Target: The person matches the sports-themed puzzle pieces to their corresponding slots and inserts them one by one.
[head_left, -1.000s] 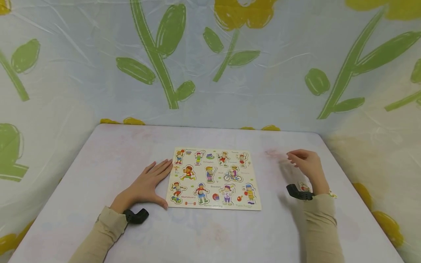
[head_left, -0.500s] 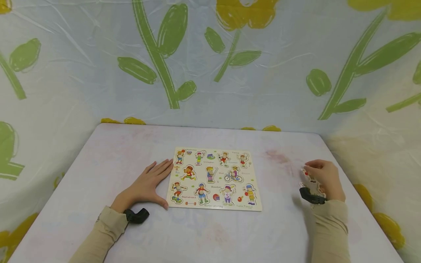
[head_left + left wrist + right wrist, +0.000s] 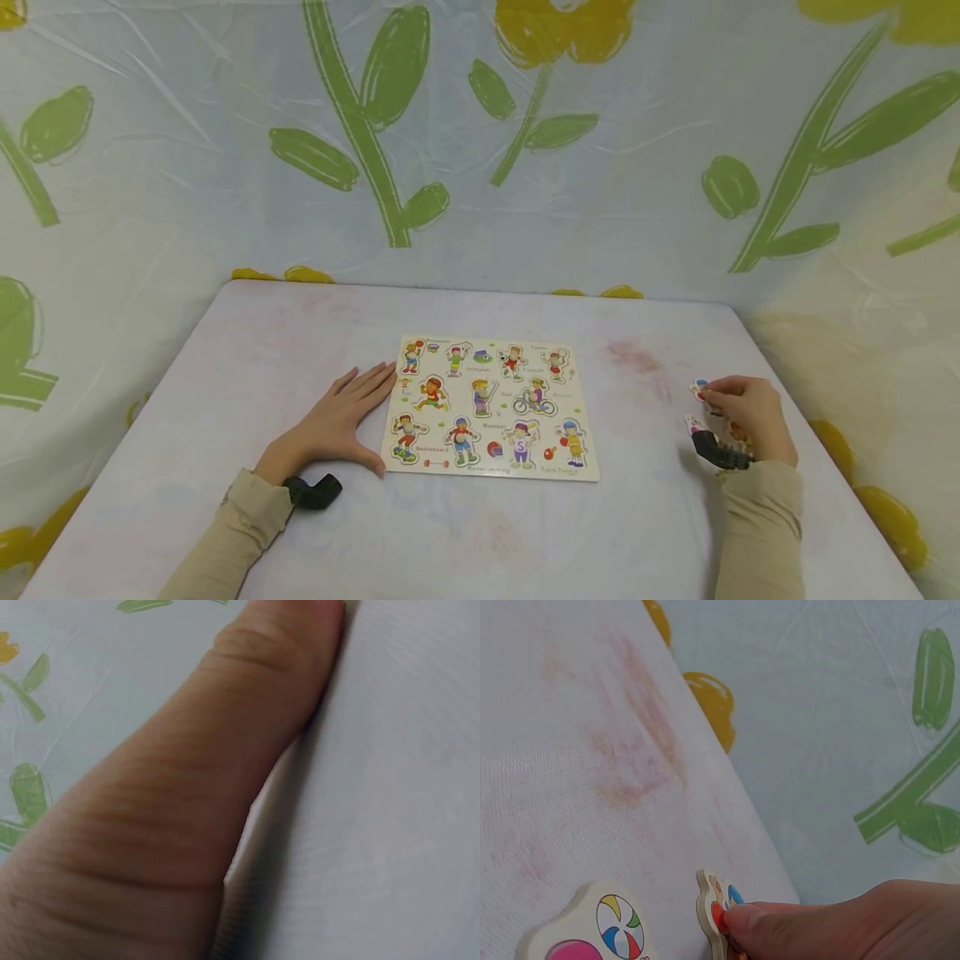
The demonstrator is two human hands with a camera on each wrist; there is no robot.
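Observation:
A flat puzzle board (image 3: 487, 446) printed with sports figures lies mid-table in the head view. My left hand (image 3: 322, 433) rests spread beside it, fingers straight at its left edge and thumb by the near left corner. The left wrist view shows mostly the thumb (image 3: 187, 787). Over at the right side, my right hand (image 3: 753, 417) pinches a small wooden puzzle piece (image 3: 714, 911) with red and blue on it. That piece is tilted, its edge showing, and the hand covers part of it. A second puzzle piece (image 3: 574, 937), with a striped ball, lies nearby.
Another colourful piece (image 3: 738, 432) is partly hidden under the right hand. A black wrist camera (image 3: 720, 452) hangs close over the pieces. The pale table (image 3: 465, 533) meets a flower-print backdrop (image 3: 600, 208) at its back and sides.
The right hand has moved right and toward me, onto the loose puzzle pieces, and now pinches one. The left hand and the board have stayed in place.

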